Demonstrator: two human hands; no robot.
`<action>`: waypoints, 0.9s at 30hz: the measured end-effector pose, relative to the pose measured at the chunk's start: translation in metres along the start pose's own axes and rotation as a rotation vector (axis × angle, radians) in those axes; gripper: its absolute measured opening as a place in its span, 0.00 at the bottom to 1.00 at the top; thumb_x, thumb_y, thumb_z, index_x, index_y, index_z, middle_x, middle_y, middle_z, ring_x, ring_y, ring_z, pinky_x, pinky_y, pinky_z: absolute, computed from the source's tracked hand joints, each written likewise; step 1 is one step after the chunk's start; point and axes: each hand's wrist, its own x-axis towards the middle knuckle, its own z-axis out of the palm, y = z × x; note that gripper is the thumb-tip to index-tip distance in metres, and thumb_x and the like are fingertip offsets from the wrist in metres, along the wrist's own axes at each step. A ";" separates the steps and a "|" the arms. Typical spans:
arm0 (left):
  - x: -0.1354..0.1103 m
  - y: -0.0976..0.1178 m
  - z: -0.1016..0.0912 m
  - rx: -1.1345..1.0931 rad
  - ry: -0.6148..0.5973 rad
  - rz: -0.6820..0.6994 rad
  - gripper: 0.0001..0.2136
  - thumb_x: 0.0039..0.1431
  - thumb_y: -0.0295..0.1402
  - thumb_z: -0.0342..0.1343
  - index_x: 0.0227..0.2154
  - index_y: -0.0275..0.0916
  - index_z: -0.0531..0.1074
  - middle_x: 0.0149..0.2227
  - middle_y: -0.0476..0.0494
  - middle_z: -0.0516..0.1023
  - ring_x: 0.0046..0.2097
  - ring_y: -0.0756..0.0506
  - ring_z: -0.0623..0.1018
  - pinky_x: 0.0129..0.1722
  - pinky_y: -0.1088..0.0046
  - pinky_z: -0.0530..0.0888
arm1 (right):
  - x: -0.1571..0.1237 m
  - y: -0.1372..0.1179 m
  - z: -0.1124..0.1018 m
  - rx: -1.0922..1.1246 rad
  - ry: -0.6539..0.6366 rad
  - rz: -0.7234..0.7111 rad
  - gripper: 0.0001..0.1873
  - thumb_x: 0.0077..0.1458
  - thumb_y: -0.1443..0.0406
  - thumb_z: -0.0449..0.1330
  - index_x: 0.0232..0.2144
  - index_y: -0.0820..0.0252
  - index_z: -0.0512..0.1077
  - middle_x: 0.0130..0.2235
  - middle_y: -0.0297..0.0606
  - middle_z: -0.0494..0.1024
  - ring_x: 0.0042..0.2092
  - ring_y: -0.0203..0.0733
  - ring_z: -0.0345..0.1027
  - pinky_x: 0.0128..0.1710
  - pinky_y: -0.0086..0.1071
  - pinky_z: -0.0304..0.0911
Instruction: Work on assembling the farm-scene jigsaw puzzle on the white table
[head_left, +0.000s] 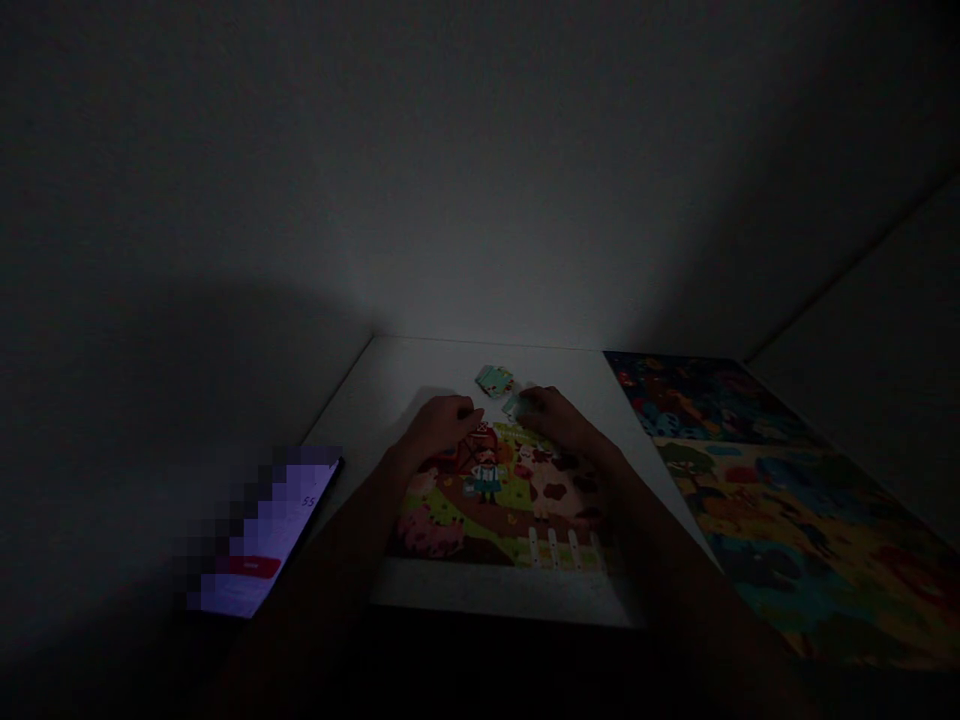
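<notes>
A partly built jigsaw puzzle of a cartoon farm lies on a white surface, showing a figure in blue overalls, a red barn, a pig and a spotted cow. My left hand rests at its top edge, fingers together, with nothing visible in them. My right hand is at the top right of the puzzle, its fingertips on a pale green puzzle piece. A small cluster of pale green puzzle pieces lies just beyond my hands. The light is dim.
A phone with a lit, pixelated screen lies at the left, beside the white surface. A large colourful picture sheet lies at the right. Plain walls rise behind and to the right.
</notes>
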 end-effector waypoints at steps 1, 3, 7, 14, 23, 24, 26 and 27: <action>0.000 -0.001 0.000 -0.022 0.001 0.001 0.17 0.62 0.43 0.47 0.24 0.39 0.72 0.26 0.46 0.73 0.29 0.47 0.70 0.30 0.72 0.62 | 0.000 0.001 0.000 0.021 0.003 0.003 0.25 0.47 0.63 0.66 0.50 0.62 0.73 0.45 0.46 0.74 0.46 0.47 0.69 0.48 0.37 0.64; 0.000 -0.003 0.002 -0.076 0.000 0.000 0.17 0.61 0.44 0.47 0.23 0.39 0.71 0.24 0.48 0.71 0.28 0.48 0.68 0.29 0.72 0.61 | 0.001 0.002 -0.001 0.057 0.011 0.006 0.26 0.47 0.64 0.67 0.50 0.62 0.73 0.45 0.46 0.74 0.45 0.47 0.69 0.48 0.38 0.64; 0.000 -0.006 0.005 -0.143 0.008 0.008 0.18 0.61 0.45 0.48 0.21 0.39 0.68 0.21 0.51 0.67 0.26 0.49 0.67 0.28 0.72 0.59 | 0.001 0.004 -0.001 0.109 0.017 0.022 0.29 0.46 0.65 0.66 0.53 0.62 0.70 0.46 0.46 0.72 0.45 0.46 0.68 0.48 0.38 0.64; 0.001 -0.010 0.007 -0.186 0.000 0.033 0.17 0.61 0.44 0.48 0.21 0.39 0.66 0.21 0.52 0.64 0.27 0.50 0.65 0.28 0.73 0.59 | -0.001 0.004 -0.005 0.182 0.020 0.088 0.35 0.43 0.64 0.68 0.56 0.63 0.66 0.47 0.45 0.70 0.46 0.45 0.67 0.48 0.38 0.65; 0.003 -0.009 0.003 -0.244 0.038 0.025 0.19 0.61 0.47 0.48 0.20 0.39 0.62 0.21 0.54 0.62 0.27 0.50 0.64 0.29 0.73 0.59 | 0.000 0.004 -0.003 0.289 0.054 0.103 0.30 0.36 0.63 0.69 0.45 0.62 0.69 0.42 0.40 0.70 0.41 0.43 0.67 0.40 0.35 0.66; 0.003 -0.009 0.003 -0.254 0.038 0.016 0.19 0.60 0.47 0.48 0.20 0.39 0.62 0.21 0.54 0.62 0.27 0.50 0.64 0.29 0.73 0.58 | 0.000 0.005 -0.004 0.348 0.034 0.098 0.28 0.37 0.62 0.68 0.44 0.61 0.69 0.40 0.39 0.71 0.38 0.41 0.67 0.37 0.34 0.66; 0.003 -0.009 0.003 -0.280 0.026 0.010 0.19 0.60 0.47 0.49 0.20 0.39 0.62 0.21 0.54 0.60 0.27 0.51 0.63 0.28 0.73 0.58 | 0.000 0.005 -0.004 0.441 0.001 0.090 0.25 0.40 0.61 0.65 0.42 0.59 0.67 0.37 0.36 0.72 0.34 0.39 0.66 0.32 0.31 0.64; 0.002 -0.009 0.004 -0.296 0.011 0.012 0.19 0.60 0.47 0.49 0.19 0.39 0.61 0.21 0.54 0.60 0.27 0.51 0.63 0.28 0.73 0.58 | 0.000 0.004 -0.005 0.469 0.001 0.090 0.23 0.41 0.61 0.64 0.41 0.58 0.67 0.35 0.35 0.72 0.33 0.39 0.65 0.30 0.30 0.63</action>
